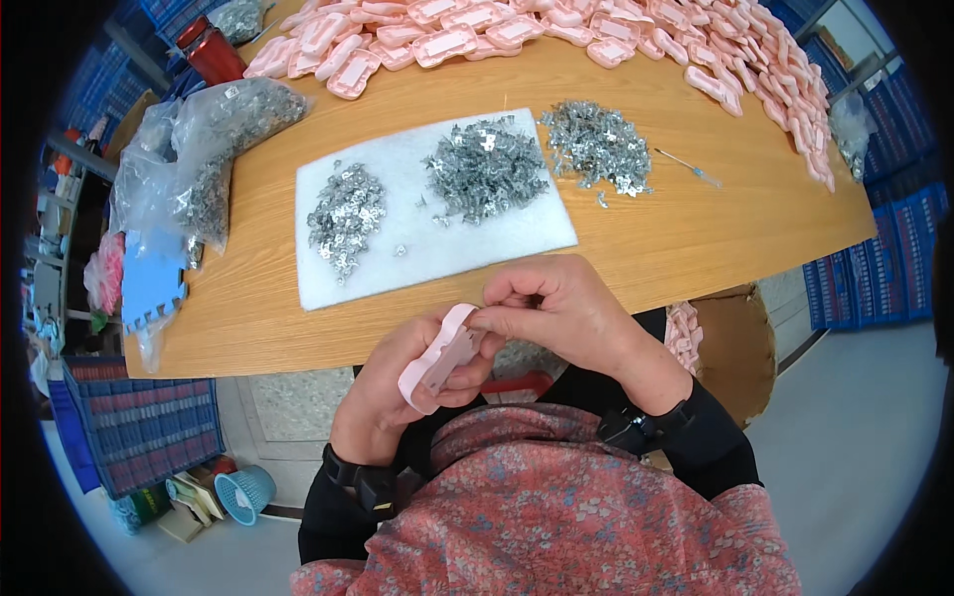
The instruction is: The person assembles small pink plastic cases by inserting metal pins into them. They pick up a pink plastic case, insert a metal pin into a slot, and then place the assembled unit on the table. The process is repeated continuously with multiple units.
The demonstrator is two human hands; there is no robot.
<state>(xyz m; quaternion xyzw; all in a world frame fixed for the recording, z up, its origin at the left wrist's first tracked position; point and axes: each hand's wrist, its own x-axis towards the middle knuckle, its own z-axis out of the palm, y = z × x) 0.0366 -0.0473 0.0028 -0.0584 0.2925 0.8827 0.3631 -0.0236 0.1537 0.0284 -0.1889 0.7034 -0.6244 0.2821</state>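
Close to the person's chest, just below the near edge of the wooden desk (636, 248), both hands meet on one pink plastic piece (442, 356). Left hand (397, 382) cradles the pink piece from beneath, its fingers wrapped and clamped around the lower end. That piece's long axis slants from lower left up to upper right, so its upper end points straight into the right hand (556, 308). Right-hand fingers (502, 316) are pinched together on that upper end, touching it; whether a small metal part sits between them cannot be told. Beyond the pink piece, on the desk, lies a white foam mat (417, 248) carrying heaps of small metal clips (485, 167), well apart from both hands
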